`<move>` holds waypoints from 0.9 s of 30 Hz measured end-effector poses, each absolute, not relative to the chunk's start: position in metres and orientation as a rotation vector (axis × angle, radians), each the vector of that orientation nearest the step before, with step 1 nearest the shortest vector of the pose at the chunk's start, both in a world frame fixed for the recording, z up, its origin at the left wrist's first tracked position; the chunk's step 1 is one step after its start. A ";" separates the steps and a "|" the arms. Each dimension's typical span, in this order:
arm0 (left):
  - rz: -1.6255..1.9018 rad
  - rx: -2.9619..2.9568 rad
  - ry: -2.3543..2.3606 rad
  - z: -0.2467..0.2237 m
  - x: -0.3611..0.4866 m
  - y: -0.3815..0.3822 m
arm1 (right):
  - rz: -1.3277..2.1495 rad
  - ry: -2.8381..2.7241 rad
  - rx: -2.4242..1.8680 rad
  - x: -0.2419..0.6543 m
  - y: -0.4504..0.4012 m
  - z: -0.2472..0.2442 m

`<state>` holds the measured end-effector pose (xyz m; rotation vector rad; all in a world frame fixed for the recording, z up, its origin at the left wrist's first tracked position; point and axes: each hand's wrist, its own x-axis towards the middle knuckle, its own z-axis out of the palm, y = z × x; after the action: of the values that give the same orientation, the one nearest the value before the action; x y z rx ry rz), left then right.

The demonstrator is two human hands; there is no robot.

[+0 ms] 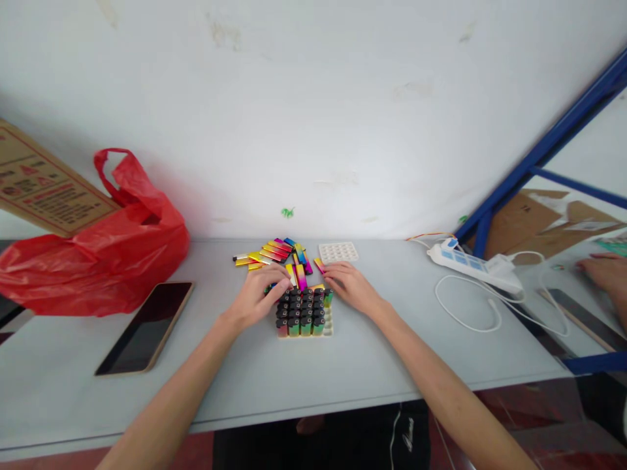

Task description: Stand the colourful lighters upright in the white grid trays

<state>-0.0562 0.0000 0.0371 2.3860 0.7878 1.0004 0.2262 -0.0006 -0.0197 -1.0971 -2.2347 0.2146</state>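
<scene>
A white tray (328, 324) on the table holds rows of upright lighters (300, 313) with black tops and coloured bodies; cells along its right side show bare. At the tray's back left corner is my left hand (259, 292), thumb and fingers closed together; what they hold, if anything, is hidden. My right hand (349, 284) is at the back right corner, its fingertips closed on a shiny yellow and pink lighter (319, 265). Behind the tray lies a loose pile of metallic lighters (274, 251) in yellow, pink, purple and blue.
A second white tray (338, 252) lies by the wall. To the left are a phone (145, 328), a red plastic bag (142, 241) and a cardboard box (49, 183). A power strip (473, 264) with white cables sits right, beside a blue frame (548, 137); another person's hand (605, 274) shows beyond.
</scene>
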 end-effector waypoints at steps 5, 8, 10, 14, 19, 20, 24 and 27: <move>0.971 2.418 0.775 0.038 -0.053 -0.002 | 0.186 -2.110 -1.397 0.234 -0.006 -0.023; 0.910 2.431 0.779 0.037 -0.050 -0.003 | 0.189 -2.099 -1.483 0.235 -0.004 -0.025; 0.882 2.431 0.792 0.037 -0.048 -0.004 | 0.221 -2.085 -1.488 0.238 -0.004 -0.024; 0.871 2.407 0.805 0.037 -0.048 -0.004 | 0.423 -1.808 -1.389 0.248 -0.006 -0.018; 0.874 2.418 0.805 0.035 -0.048 -0.003 | 0.932 -1.302 -1.206 0.253 -0.008 -0.006; 0.871 2.425 0.804 0.035 -0.048 -0.003 | 0.996 -1.198 -1.154 0.252 -0.008 -0.004; 0.851 2.432 0.799 0.034 -0.047 -0.002 | 1.165 -0.883 -0.995 0.246 -0.009 0.001; 0.850 2.421 0.806 0.034 -0.048 -0.001 | 1.208 -0.870 -0.984 0.244 -0.009 0.003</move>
<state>-0.0477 -0.0008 0.0340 2.4206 0.8055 0.8502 0.2443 -0.0093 0.0031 -0.9838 -0.8697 1.2085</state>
